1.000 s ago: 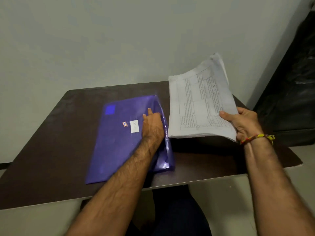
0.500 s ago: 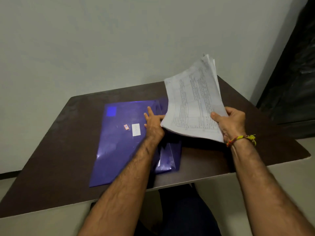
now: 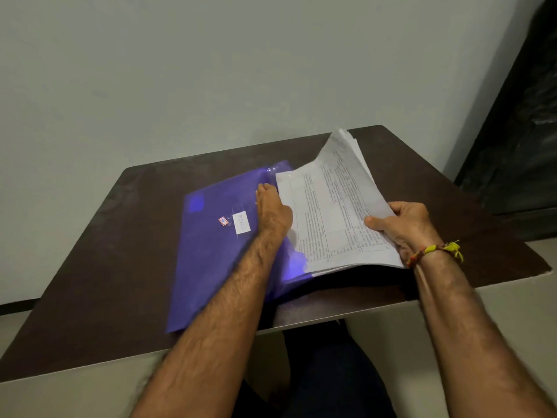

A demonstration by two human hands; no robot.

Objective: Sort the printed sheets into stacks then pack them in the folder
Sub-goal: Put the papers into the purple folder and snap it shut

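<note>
A blue folder (image 3: 217, 251) lies flat on the dark brown table (image 3: 105, 257), its long side running away from the person and slightly slanted. Two small labels sit on its cover, a white one (image 3: 241, 222) and a smaller red-edged one (image 3: 223, 221) just beside it.

The left hand (image 3: 272, 211) rests on the folder's right part, at the open edge, fingers pointing away; how its fingers grip the cover is hidden by the back of the hand, so I cannot tell whether it holds the flap or only presses on it.

The right hand (image 3: 407, 227) holds a stack of printed sheets (image 3: 334, 212), its grip closed on the stack's near right corner with the thumb on top and the fingers under the paper. The sheets carry printed tables of small text, too small to read. The left edge of the stack touches the folder's opening beside the left hand, and its near left corner sits under the translucent blue cover. The far corner of the stack curls upward and fans out a little. A woven thread bracelet (image 3: 434, 251) circles the right wrist.

Behind the table stands a plain pale wall (image 3: 211, 70).
</note>
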